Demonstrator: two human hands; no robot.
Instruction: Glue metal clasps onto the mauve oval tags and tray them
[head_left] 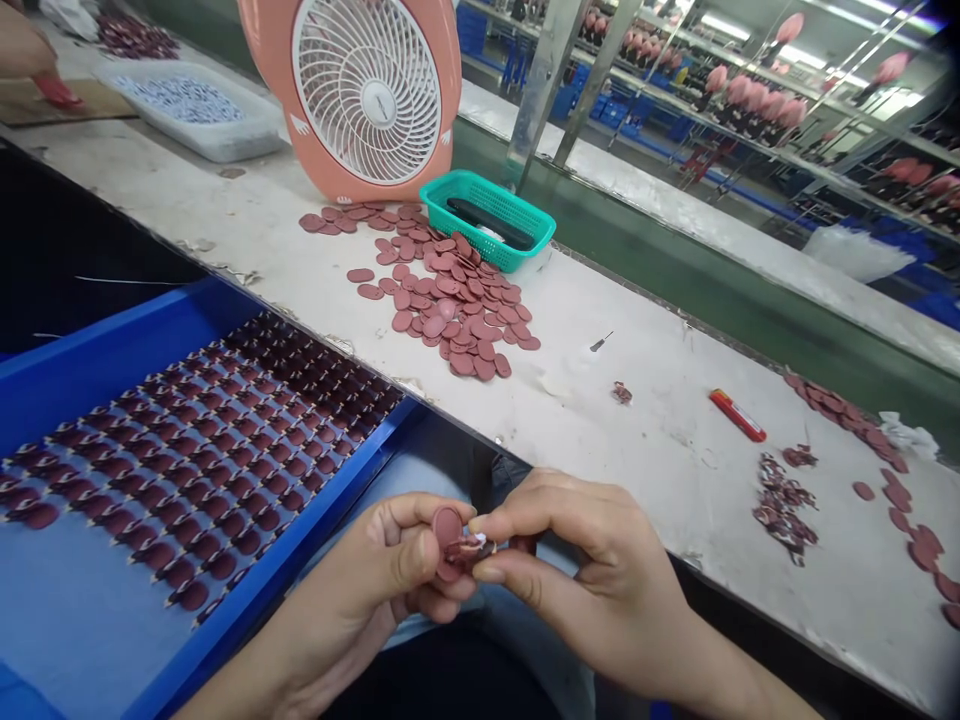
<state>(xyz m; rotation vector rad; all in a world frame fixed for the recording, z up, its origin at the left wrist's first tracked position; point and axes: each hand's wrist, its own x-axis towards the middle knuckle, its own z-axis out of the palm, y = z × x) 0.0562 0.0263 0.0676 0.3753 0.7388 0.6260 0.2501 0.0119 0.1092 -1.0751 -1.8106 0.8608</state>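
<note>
My left hand (397,570) pinches a reddish-brown oval disc (448,527) between thumb and fingers, near the lower middle of the head view. From the right, my right hand (577,570) grips a small dark red and white piece (472,547) with thumb and index finger, right against the disc. Its fine details are too small to make out. Many similar ovals (450,300) lie piled on the white table (600,430) beyond my hands. In the blue tray (255,590) on the left, rows of small assembled pieces (202,440) sit on a pale blue sheet.
An orange fan (262,50) stands behind a green basket (491,215) holding a black object. A red cutter (737,415), dark red scraps (784,505) and more ovals lie to the right. At upper left are a white tub (232,140) and another person's hand (26,50).
</note>
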